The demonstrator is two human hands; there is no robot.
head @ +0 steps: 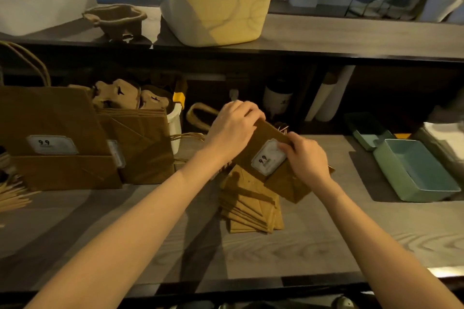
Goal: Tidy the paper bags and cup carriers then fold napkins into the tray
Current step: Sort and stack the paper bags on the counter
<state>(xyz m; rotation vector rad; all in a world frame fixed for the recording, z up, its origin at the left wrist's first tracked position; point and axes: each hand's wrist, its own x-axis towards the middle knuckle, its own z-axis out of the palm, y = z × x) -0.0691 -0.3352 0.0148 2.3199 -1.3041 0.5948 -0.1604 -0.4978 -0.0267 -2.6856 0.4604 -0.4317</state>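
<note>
Both hands, left hand (232, 128) and right hand (305, 158), are gripping one labelled paper bag (263, 148) over the stack (251, 203) mid-counter; I'd be squaring its edges before setting it down.

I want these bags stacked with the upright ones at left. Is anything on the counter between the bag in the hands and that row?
Nothing solid shows. Both hands, left and right, hold a labelled bag above the flat pile. Only loose twine handles lie on the counter toward the upright bags.
</note>
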